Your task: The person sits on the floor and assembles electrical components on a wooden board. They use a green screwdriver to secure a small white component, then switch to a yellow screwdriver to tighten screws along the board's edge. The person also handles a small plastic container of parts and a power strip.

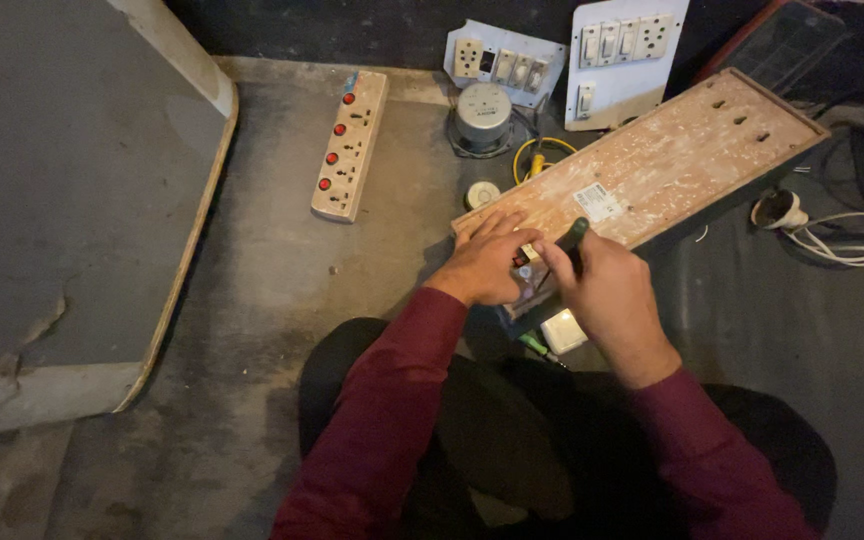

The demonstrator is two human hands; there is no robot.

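Wooden board point(652, 160) – pressed flat by left hand point(482, 265) | dark-handled screwdriver point(570, 236) – gripped in right hand point(602, 290) | power strip point(350, 146) far left

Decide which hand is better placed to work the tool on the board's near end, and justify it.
Right: the right hand already grips the dark-handled tool over the wooden board, while the left hand lies flat, steadying it.

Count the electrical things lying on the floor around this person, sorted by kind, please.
White switch-and-socket plates: 2
Beige extension strip with red switches: 1
Long wooden switchboard box: 1
Round grey metal unit: 1
White plug on white cable: 1
Total: 6
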